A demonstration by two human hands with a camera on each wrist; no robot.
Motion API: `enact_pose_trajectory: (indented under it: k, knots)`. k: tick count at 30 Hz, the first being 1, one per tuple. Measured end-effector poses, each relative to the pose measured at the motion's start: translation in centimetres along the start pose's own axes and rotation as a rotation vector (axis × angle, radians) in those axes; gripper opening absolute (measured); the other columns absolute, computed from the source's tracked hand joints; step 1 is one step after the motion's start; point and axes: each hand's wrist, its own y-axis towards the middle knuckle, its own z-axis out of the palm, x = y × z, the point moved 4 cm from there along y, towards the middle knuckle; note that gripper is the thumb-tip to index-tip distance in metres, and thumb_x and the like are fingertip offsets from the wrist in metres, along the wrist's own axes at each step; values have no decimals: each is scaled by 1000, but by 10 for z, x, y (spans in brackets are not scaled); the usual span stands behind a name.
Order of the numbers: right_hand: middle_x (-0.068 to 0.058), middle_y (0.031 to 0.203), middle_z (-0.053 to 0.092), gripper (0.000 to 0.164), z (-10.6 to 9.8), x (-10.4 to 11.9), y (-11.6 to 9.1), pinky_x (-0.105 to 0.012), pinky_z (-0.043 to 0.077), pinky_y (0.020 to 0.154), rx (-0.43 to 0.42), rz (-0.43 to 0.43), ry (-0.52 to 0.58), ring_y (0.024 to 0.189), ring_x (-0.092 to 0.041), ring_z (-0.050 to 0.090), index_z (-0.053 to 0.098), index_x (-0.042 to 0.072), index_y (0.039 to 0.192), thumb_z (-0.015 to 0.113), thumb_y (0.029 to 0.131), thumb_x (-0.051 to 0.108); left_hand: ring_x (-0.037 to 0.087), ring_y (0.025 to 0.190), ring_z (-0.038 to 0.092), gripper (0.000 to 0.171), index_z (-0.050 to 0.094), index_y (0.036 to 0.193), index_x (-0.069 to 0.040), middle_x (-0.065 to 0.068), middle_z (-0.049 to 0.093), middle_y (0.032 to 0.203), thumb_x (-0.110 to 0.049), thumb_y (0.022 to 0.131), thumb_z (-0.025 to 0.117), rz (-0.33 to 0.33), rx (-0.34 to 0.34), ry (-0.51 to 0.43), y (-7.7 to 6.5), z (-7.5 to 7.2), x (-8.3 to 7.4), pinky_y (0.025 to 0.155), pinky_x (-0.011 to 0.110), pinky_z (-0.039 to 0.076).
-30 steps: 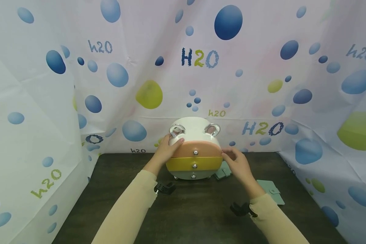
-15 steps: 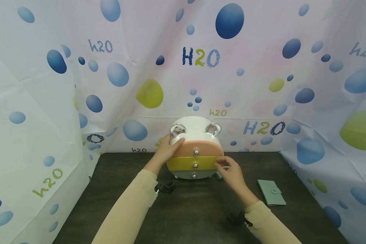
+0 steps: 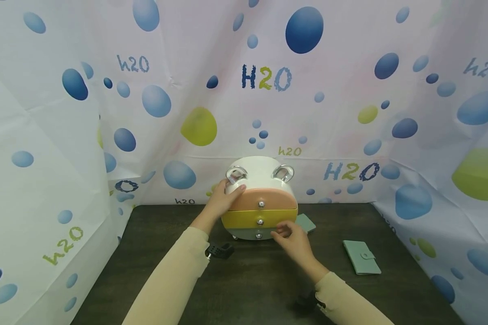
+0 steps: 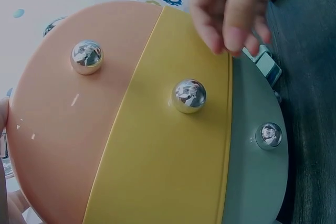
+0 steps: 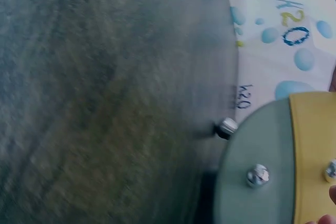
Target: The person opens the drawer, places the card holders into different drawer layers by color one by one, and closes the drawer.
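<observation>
A small rounded drawer cabinet (image 3: pixel 257 168) with a white top and clear ear-shaped loops stands at the back of the table. Its front has an orange drawer (image 4: pixel 63 114), a yellow drawer (image 4: pixel 157 156) and a grey-green drawer (image 5: pixel 262 140), each with a silver ball knob; all are pushed in. My left hand (image 3: pixel 222 198) holds the cabinet's upper left side, thumb over the front edge. My right hand (image 3: pixel 296 241), fingers loosely bent and holding nothing, is before the lower right front, close to the grey-green drawer's knob (image 3: pixel 258 236).
A mint-green snap-closure wallet or notebook (image 3: pixel 362 257) lies on the dark table (image 3: pixel 244 289) at the right. Another mint-green item (image 3: pixel 306 223) lies beside the cabinet, partly behind my right hand. A bubble-printed cloth (image 3: pixel 333 117) hangs behind and at both sides.
My right hand has moved down and left, from the orange drawer's right edge past the yellow drawer to the grey-green one. My left hand has stayed on the cabinet.
</observation>
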Motion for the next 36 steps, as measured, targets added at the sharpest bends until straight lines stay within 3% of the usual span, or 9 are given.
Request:
enact_pose_trajectory:
  k: [11, 24, 36]
  knots:
    - [0, 90, 68, 22, 31, -11, -6, -31, 56, 66, 171, 49, -22, 78, -14, 68, 68, 6, 101, 81, 86, 17, 40, 147, 24, 97, 24, 158, -5, 21, 26, 161, -67, 91, 57, -11, 2, -9, -3, -2, 2, 117, 59, 21]
    - [0, 88, 70, 22, 46, -10, -3, -33, 57, 67, 200, 17, -59, 77, -15, 68, 67, 7, 99, 81, 85, 17, 38, 148, 25, 96, 24, 158, -5, 20, 25, 161, -67, 91, 56, -7, 2, -6, -2, 0, 1, 117, 57, 23]
    - [1, 85, 71, 19, 50, -11, 2, -33, 57, 68, 137, 8, -113, 76, -13, 69, 68, 10, 92, 82, 83, 19, 38, 148, 25, 98, 24, 158, -7, 18, 25, 162, -71, 89, 55, -16, 3, -8, -3, 0, 0, 117, 57, 23]
